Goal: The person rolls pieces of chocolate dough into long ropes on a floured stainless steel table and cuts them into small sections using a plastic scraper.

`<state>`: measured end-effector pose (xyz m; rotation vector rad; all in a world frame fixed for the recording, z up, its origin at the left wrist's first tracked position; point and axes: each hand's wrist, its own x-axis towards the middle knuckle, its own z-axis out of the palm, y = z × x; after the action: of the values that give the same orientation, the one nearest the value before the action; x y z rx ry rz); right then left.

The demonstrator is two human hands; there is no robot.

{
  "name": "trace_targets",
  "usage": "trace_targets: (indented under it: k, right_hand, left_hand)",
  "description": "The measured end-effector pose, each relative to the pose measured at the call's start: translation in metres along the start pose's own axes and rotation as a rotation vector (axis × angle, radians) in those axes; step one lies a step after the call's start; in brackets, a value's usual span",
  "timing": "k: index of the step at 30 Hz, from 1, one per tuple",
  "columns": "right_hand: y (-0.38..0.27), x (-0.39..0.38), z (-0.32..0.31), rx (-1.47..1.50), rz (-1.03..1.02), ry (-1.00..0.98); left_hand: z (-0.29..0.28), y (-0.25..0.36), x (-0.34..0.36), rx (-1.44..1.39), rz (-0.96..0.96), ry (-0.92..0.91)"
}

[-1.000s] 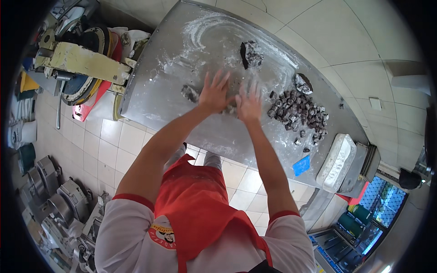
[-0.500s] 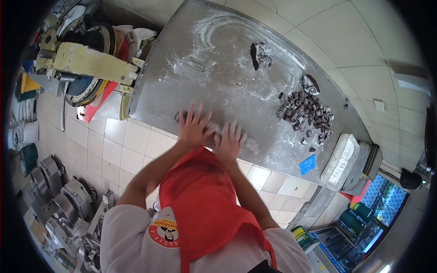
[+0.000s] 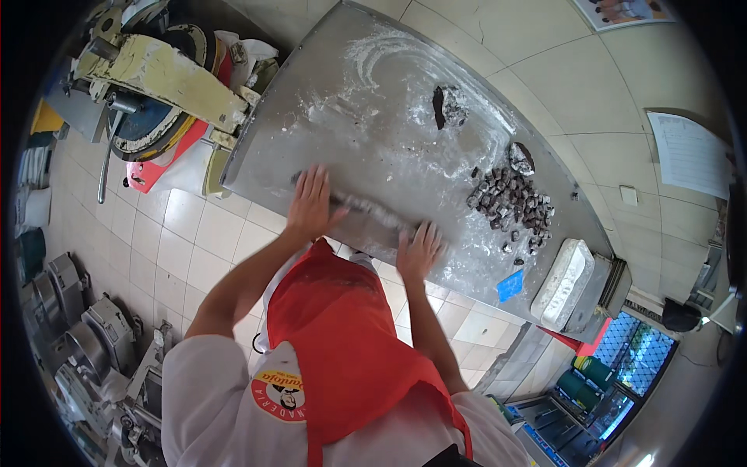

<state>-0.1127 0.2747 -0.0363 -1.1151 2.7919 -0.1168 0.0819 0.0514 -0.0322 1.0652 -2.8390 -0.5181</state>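
A long, thin roll of dark dough point(image 3: 369, 208), dusted with flour, lies along the near edge of the metal table point(image 3: 268, 148). My left hand point(image 3: 311, 202) rests on its left end, palm down with the fingers stretched out. Over its right end lies my right hand point(image 3: 421, 245), also flat, a little blurred. The middle of the roll shows between my hands; both ends are mostly covered. To the right is a heap of small dark dough pieces point(image 3: 510, 201), with a floury dark lump point(image 3: 521, 159) just behind it. Farther back sits a bigger dark dough lump point(image 3: 453, 107).
A blue flat scraper point(image 3: 510, 286) lies near the table's right front edge. Beside it is a white tub of flour point(image 3: 566, 282). At the left, a cream-painted machine point(image 3: 175, 82) stands against the table. A tiled wall runs behind.
My hands have moved apart along the roll, the right one toward its right end. More of the roll's middle now shows. The whole view has shifted slightly.
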Motion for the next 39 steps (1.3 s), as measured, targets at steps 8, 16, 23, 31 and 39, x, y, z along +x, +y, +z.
trace_targets:
  k: [8,16,23,31,39]
  right_hand:
    - [0.016,-0.05,-0.006,-0.126,-0.051,-0.106]
    - [0.028,0.113,-0.012,-0.188,-0.223,0.092]
    - [0.008,-0.013,-0.003,0.001,-0.146,0.004]
    - [-0.15,0.007,0.005,0.074,-0.304,0.005]
    - [-0.138,0.131,0.01,-0.039,-0.045,0.094]
  left_hand:
    - [-0.006,-0.017,-0.016,0.069,0.056,-0.045]
    - [-0.004,-0.022,0.129,0.232,0.072,0.018]
    - [-0.018,-0.028,-0.021,0.022,0.116,-0.057]
    - [-0.008,-0.042,-0.005,0.038,-0.002,0.04]
    - [-0.018,-0.055,0.127,0.182,-0.004,0.114]
